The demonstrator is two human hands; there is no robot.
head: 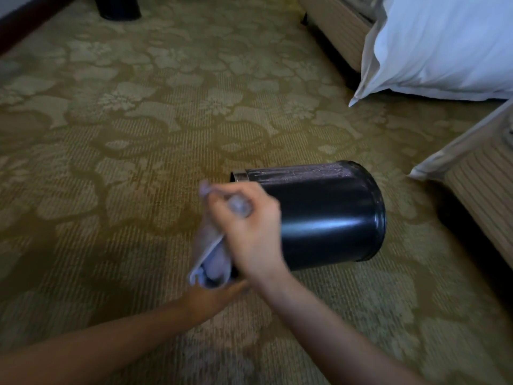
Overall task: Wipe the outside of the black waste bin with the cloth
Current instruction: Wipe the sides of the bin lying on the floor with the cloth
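The black waste bin [327, 215] lies on its side on the carpet, its base toward the right and its open mouth toward the left. My right hand [249, 229] is in front of the bin's mouth end, closed on a pale grey cloth [211, 254] that hangs down from the fist, blurred by motion. My left hand [211, 298] reaches in low beneath the cloth at the bin's mouth rim; its fingers are mostly hidden behind the cloth, so its hold cannot be made out.
Patterned olive carpet [138, 162] covers the floor. A bed with a white pillow [444, 45] stands at the upper right, another upholstered bed base [483, 184] at the right edge. A second black cylinder [118, 8] stands at the top left.
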